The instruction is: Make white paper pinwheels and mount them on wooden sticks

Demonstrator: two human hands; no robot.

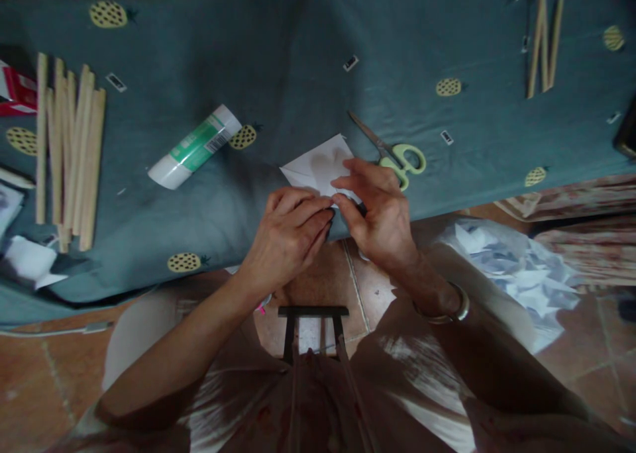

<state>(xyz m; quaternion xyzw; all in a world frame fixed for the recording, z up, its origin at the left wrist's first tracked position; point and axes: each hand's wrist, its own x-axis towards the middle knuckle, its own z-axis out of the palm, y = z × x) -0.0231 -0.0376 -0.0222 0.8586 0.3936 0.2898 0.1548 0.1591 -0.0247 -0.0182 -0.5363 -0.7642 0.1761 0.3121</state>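
Observation:
A folded piece of white paper (318, 165) lies on the teal pineapple-print cloth (298, 55) near the table's front edge. My left hand (291, 231) is closed in a pinch on the paper's near edge. My right hand (380, 208) meets it from the right, fingers pressed together on the same edge, with a bangle on its wrist. Green-handled scissors (392, 151) rest just beyond my right hand, touching the paper's far corner.
A white and green glue tube (193, 148) lies left of the paper. Several wooden sticks (69, 155) sit at the far left, more sticks (544, 36) at the top right. A bag of white paper scraps (517, 274) is on the floor at right.

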